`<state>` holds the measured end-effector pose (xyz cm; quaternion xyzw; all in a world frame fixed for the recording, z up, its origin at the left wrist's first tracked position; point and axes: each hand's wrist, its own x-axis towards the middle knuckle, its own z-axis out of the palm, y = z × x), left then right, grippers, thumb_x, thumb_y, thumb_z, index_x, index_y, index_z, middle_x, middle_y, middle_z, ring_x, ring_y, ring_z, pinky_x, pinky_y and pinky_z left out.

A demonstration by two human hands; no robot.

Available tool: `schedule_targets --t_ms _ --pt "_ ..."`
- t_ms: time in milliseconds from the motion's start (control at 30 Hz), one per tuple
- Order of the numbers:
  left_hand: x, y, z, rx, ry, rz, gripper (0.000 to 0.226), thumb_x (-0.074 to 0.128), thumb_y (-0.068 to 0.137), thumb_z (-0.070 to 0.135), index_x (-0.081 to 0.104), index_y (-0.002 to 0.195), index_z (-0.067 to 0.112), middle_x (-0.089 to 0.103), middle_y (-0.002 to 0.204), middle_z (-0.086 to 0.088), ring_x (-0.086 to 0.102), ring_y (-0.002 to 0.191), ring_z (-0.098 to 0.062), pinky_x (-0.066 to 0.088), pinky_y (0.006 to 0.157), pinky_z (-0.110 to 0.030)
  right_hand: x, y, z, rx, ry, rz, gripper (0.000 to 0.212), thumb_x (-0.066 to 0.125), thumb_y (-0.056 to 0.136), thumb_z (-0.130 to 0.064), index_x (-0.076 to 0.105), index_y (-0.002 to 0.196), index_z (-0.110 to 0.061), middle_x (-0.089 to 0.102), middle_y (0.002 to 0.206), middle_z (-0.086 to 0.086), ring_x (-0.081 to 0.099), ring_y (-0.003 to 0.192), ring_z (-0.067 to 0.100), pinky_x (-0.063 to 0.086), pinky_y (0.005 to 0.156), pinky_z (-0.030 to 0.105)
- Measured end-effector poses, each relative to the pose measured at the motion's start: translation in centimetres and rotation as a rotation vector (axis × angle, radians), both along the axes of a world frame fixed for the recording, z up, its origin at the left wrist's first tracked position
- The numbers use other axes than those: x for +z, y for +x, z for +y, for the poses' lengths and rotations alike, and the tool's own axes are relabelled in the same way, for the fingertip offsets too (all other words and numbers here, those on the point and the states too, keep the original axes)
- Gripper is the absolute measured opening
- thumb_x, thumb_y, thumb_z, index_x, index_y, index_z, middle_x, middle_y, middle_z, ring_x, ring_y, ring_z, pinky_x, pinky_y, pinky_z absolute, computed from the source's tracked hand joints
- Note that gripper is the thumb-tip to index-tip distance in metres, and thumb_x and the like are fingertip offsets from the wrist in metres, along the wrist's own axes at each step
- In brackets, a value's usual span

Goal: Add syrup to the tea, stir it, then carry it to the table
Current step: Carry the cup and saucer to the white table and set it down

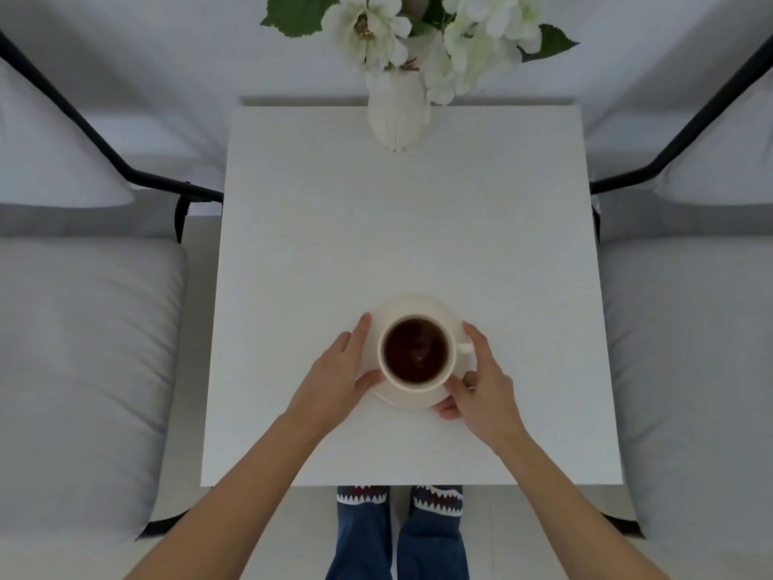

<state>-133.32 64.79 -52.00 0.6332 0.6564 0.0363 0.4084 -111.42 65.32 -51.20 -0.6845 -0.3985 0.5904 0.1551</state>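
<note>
Dark tea (416, 350) fills a cream cup (416, 380), cup seated centred on a matching saucer (412, 305). Saucer sits on the white table (401, 228), toward the near edge and roughly mid-width; whether its underside is fully down on the tabletop or a hair above it cannot be told from this angle. Cup handle (464, 348) points off the cup toward the person's right. No spoon or syrup container in view. Left hand (339, 380) is at the saucer's left rim: thumb lying on the rim near the cup's base, fingers running along the outer edge, a loose cradling hold on the plate rather than the cup. Right hand (481, 385) mirrors it on the right rim, thumb over the near-right edge, fingertips tucked at the saucer's underside, index finger reaching up just beside the handle. Both hands equally near; the cup lies straight between them, so the release direction is outward, left and right, away from the saucer. Judgement: carry step at its end; what remains is sliding the fingers clear without tipping the plate, as the tea stands high in the cup. Beyond the saucer, at the table's far edge, a white vase (397, 115) with white flowers (418, 31). Grey cushioned chairs (83, 337) flank the table either side.
</note>
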Motion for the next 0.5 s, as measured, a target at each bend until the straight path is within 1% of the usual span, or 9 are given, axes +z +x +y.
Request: schedule_targets --t_ms 67,167,300,367,433,500 --pt "0.3 0.1 0.3 -0.051 -0.016 0.076 0.084 0.057 0.100 0.039 0.004 0.161 0.015 0.051 0.137 -0.012 0.059 0.114 -0.030 0.049 0.094 -0.037 0.2 -0.2 0.3 0.013 -0.003 -0.016 0.073 0.058 0.096 0.000 0.026 0.151 -0.036 0.072 0.078 0.023 0.074 0.057 0.026 0.061 0.052 0.025" --pt "0.7 0.4 0.5 -0.114 -0.024 0.177 0.084 0.052 0.102 0.042 0.000 0.161 0.013 0.051 0.134 -0.013 0.059 0.112 -0.031 0.049 0.088 -0.037 0.7 -0.4 0.3 0.042 0.004 -0.055 0.071 0.053 0.097 0.000 0.025 0.149 -0.038 0.069 0.072 0.015 0.073 0.060 0.034 0.063 0.054 0.030" --pt "1.0 0.8 0.8 -0.208 -0.009 0.328 0.083 0.047 0.103 0.044 -0.002 0.160 0.009 0.052 0.132 -0.014 0.059 0.110 -0.030 0.049 0.083 -0.037 1.0 -0.8 0.3 0.079 0.020 -0.093 0.069 0.050 0.097 0.000 0.024 0.147 -0.038 0.068 0.073 0.014 0.072 0.056 0.032 0.063 0.052 0.031" --pt "0.9 0.7 1.0 -0.234 0.013 0.375 0.084 0.046 0.103 0.047 -0.003 0.160 0.009 0.053 0.129 -0.013 0.059 0.108 -0.028 0.050 0.081 -0.037 1.0 -0.8 0.5 0.100 0.021 -0.119 0.068 0.050 0.096 -0.001 0.023 0.147 -0.038 0.068 0.077 0.017 0.071 0.056 0.030 0.063 0.051 0.033" --pt "0.8 0.8 0.9 -0.252 0.030 0.413 0.086 0.045 0.102 0.049 -0.004 0.160 0.010 0.053 0.128 -0.011 0.060 0.107 -0.027 0.050 0.078 -0.035 1.2 -0.6 0.8 0.114 0.016 -0.122 0.067 0.051 0.096 -0.004 0.023 0.146 -0.038 0.068 0.080 0.019 0.071 0.055 0.030 0.063 0.050 0.034" --pt "0.8 0.8 1.0 -0.278 0.040 0.453 0.086 0.045 0.101 0.052 -0.004 0.161 0.013 0.054 0.126 -0.009 0.060 0.106 -0.026 0.049 0.074 -0.035 1.6 -0.7 0.9 0.155 -0.020 -0.145 0.068 0.054 0.097 -0.009 0.020 0.148 -0.039 0.069 0.080 0.019 0.072 0.056 0.031 0.063 0.052 0.037"
